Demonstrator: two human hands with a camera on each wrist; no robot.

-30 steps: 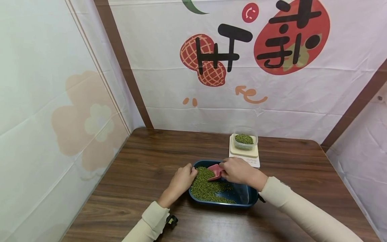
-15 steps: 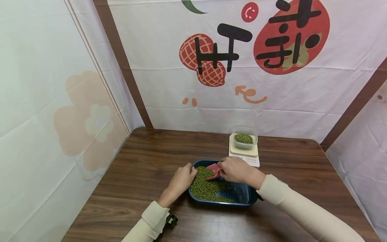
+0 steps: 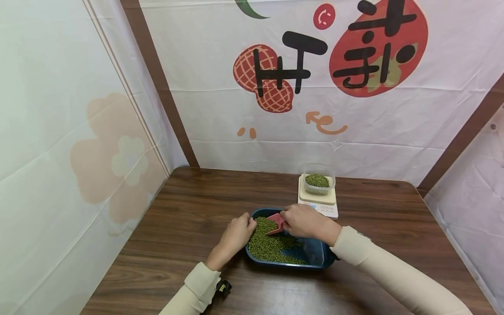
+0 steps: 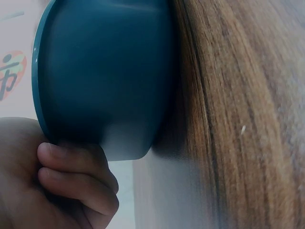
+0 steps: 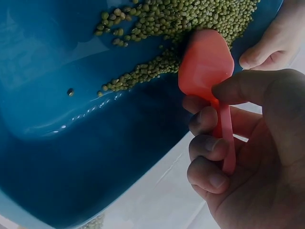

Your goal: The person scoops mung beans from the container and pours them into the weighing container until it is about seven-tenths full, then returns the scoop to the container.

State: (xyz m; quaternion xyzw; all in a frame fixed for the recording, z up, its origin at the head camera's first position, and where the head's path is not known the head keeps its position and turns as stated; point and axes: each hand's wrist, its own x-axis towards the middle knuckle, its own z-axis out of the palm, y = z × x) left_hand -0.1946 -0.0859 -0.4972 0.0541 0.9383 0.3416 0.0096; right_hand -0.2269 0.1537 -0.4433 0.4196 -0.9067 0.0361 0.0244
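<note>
Wood-grain table (image 3: 177, 218), printed white backdrop (image 3: 212, 105), blue tray (image 3: 314, 251) of beans (image 3: 264, 245)

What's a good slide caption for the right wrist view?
Right hand grips a pink scoop against green beans in a blue tray, the left hand at its edge.

I note a blue, rounded-rectangular, plastic-looking tray (image 4: 109, 67) resting upright. I find small, round, green beans (image 3: 265, 247) heaped towards its left end, thinning rightward. I record a pink, plastic-looking, slim-handled scoop (image 5: 206, 62) within the tray, its blade pointing left, meeting the beans.
</note>
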